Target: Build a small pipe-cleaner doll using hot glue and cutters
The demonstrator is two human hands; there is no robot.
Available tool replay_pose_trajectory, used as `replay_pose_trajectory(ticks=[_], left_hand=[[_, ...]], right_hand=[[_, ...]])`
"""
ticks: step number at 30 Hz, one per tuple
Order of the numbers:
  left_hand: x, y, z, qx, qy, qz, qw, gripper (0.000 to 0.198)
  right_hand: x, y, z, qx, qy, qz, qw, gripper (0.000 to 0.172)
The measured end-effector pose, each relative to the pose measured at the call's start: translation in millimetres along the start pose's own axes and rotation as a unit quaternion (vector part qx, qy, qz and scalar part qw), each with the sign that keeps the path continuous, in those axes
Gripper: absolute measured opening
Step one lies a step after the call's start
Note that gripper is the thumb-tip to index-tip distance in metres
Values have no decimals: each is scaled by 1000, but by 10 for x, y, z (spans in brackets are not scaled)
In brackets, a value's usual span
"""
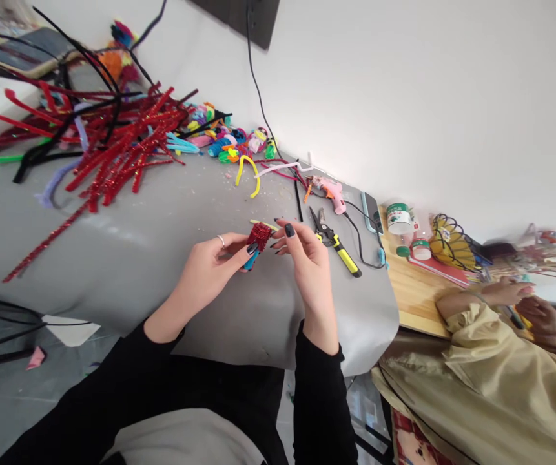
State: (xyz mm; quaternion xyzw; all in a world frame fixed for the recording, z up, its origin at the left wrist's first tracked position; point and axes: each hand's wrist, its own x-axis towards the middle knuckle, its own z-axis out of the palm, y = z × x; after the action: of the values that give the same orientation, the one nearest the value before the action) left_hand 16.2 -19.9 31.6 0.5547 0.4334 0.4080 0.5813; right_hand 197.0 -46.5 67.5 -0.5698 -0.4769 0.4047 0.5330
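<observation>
My left hand (214,261), with a ring on one finger, is closed around a small pipe-cleaner figure. The pipe-cleaner figure (260,234) has a glittery red top and a blue lower part; my fingers cover some of it. Just right of it is my right hand (307,252), its curled fingers close to the red part and the thumb held apart from them. I see nothing in its grasp. Behind the figure, a pale yellow strip (272,227) shows on the grey mat (200,206). Yellow-handled pliers or cutters (338,248) lie to the right.
Red glitter pipe cleaners (127,142) pile up at left, beside several small colourful figures (234,141). A pink glue gun (332,192) with its cable and a phone (371,212) lie at back right. A co-worker's hands (505,292) are busy at the adjoining wooden table (416,300).
</observation>
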Motion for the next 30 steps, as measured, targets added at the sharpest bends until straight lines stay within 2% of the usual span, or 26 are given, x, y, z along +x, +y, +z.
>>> replay_pose_trajectory(ticks=[3, 7, 9, 13, 16, 18, 20, 21, 23, 25, 26, 28, 30], left_hand=[[2, 8, 5, -1, 1, 0, 1000, 51], [13, 21, 26, -19, -12, 13, 1000, 47], [14, 26, 23, -31, -13, 10, 999, 44], [-2, 38, -13, -58, 14, -13, 998, 51], [-18, 43, -39, -74, 36, -14, 997, 50], [-23, 33, -49, -85, 43, -6, 995, 46], [-23, 8, -60, -91, 42, 0, 995, 44], [-22, -11, -66, -88, 41, 2, 995, 43], [-15, -56, -78, -76, 43, 8, 996, 42], [-8, -102, -86, -65, 45, 10, 997, 46], [-5, -122, -86, -63, 42, 9, 997, 50], [-3, -147, -79, -62, 32, 9, 998, 54], [-8, -151, -68, -54, 16, 13, 998, 49]], right_hand=[[5, -73, -18, -27, -3, -9, 1000, 29], [41, -93, 27, -45, -71, -16, 996, 30], [110, -90, 27, -55, -85, -19, 995, 28], [398, -93, -50, -138, -50, -40, 988, 27], [695, -78, -97, -272, -38, -56, 960, 20], [899, -61, -134, -341, -68, -58, 936, 12], [1102, -49, -226, -415, -100, -64, 902, 13], [1203, -45, -302, -449, -83, -75, 887, 16], [1395, -30, -504, -516, 19, -73, 854, 22], [1558, 13, -721, -589, 128, -9, 798, 35], [1621, 48, -813, -616, 151, 33, 772, 40], [1704, 138, -936, -625, 156, 61, 763, 44], [1736, 219, -979, -625, 157, 67, 762, 44]])
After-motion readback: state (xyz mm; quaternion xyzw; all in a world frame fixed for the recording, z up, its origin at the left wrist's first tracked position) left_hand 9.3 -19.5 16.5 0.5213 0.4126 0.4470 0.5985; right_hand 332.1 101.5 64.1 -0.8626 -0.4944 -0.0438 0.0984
